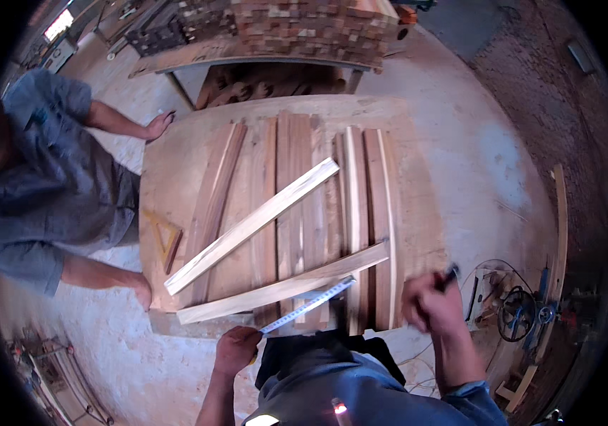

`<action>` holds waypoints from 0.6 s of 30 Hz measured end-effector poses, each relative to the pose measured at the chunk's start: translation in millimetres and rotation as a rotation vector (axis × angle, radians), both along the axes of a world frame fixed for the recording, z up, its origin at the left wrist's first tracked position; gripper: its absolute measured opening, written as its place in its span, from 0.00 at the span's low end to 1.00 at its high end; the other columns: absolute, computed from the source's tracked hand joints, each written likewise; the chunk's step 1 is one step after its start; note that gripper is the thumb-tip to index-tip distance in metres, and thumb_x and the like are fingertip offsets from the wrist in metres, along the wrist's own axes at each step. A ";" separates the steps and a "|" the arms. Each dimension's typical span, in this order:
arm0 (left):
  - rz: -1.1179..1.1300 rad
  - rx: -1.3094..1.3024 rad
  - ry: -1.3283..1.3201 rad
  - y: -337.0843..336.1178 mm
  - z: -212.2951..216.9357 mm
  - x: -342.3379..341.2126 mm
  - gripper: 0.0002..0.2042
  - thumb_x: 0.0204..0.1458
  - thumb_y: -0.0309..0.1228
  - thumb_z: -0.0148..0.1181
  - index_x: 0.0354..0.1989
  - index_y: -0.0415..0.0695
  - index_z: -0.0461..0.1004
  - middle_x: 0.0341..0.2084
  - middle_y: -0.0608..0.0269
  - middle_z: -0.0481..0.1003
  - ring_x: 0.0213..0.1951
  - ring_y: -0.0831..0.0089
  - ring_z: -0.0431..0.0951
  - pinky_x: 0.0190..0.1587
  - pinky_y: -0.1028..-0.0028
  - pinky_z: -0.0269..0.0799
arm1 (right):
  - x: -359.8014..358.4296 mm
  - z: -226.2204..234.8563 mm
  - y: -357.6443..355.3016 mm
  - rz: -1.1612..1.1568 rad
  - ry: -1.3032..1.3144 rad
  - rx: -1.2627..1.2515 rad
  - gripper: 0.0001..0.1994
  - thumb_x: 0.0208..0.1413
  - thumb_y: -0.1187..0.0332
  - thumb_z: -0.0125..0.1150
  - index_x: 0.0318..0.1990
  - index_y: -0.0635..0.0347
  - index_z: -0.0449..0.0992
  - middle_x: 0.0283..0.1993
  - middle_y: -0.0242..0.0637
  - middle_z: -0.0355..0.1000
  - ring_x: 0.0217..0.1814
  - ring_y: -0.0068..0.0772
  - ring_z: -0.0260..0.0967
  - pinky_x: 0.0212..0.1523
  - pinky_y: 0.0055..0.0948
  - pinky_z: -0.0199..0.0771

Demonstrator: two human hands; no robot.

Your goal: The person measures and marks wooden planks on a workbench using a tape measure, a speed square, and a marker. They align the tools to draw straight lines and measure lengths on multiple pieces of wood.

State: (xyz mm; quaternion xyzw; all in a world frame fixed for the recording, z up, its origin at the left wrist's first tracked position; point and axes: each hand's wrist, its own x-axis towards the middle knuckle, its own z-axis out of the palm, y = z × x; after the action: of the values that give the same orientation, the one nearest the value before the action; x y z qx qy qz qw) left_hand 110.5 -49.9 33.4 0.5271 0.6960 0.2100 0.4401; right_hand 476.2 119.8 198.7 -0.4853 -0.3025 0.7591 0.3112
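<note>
Closed around a tape measure, my left hand [237, 351] is at the near edge of the table. The tape's white blade [308, 307] runs out to the upper right, over the near ends of the wooden strips. My right hand [432, 304], slightly smeared by motion, is raised by the table's right corner. A short dark pen-like object [452, 272] sticks up from its closed fingers. Just beyond the blade, a pale wooden strip [283, 282] lies across the others. A second pale strip [251, 227] lies slanted farther back.
Several brown strips [297, 177] lie lengthwise on the wooden table [418, 213]. A triangular set square [165, 240] is at its left. Another person [69, 177] stands there, both hands at the table edge. Stacked wood [311, 32] fills a bench behind. A handwheel [516, 313] is at right.
</note>
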 end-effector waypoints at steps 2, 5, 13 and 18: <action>0.033 -0.100 -0.047 0.8 -12.6 -3.8 0.08 0.55 0.32 0.62 0.33 0.41 0.81 0.25 0.60 0.78 0.26 0.71 0.79 0.31 0.70 0.73 | 11.2 38.1 -15.9 0.288 0.371 -0.037 0.15 0.52 0.60 0.66 0.39 0.62 0.79 0.37 0.46 0.72 0.38 0.40 0.69 0.40 0.39 0.69; 0.172 -0.329 -0.046 29.9 21.5 19.0 0.07 0.54 0.31 0.61 0.33 0.41 0.82 0.24 0.57 0.78 0.27 0.68 0.80 0.33 0.68 0.74 | -4.0 66.2 -21.0 0.649 0.773 0.058 0.26 0.49 0.44 0.69 0.44 0.58 0.80 0.52 0.65 0.69 0.56 0.64 0.67 0.55 0.57 0.65; 0.254 -0.254 -0.018 32.8 1.0 16.3 0.08 0.54 0.30 0.61 0.30 0.38 0.81 0.20 0.58 0.76 0.24 0.71 0.77 0.29 0.69 0.71 | 0.9 88.3 -34.2 0.521 1.118 -0.206 0.32 0.51 0.40 0.68 0.32 0.68 0.75 0.47 0.65 0.73 0.61 0.70 0.68 0.62 0.63 0.61; 0.234 -0.257 0.005 55.5 20.2 24.2 0.09 0.55 0.30 0.59 0.29 0.37 0.80 0.21 0.55 0.77 0.24 0.66 0.79 0.29 0.67 0.72 | 49.7 56.3 -28.9 0.477 0.629 0.138 0.33 0.59 0.41 0.56 0.44 0.72 0.77 0.39 0.55 0.75 0.44 0.48 0.71 0.50 0.47 0.63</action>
State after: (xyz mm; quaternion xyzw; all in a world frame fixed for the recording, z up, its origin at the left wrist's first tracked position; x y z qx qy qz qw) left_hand 134.8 5.6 53.5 0.3823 0.7748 0.1679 0.4747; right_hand 525.9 90.8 255.0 -0.1234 -0.3472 0.8993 0.2354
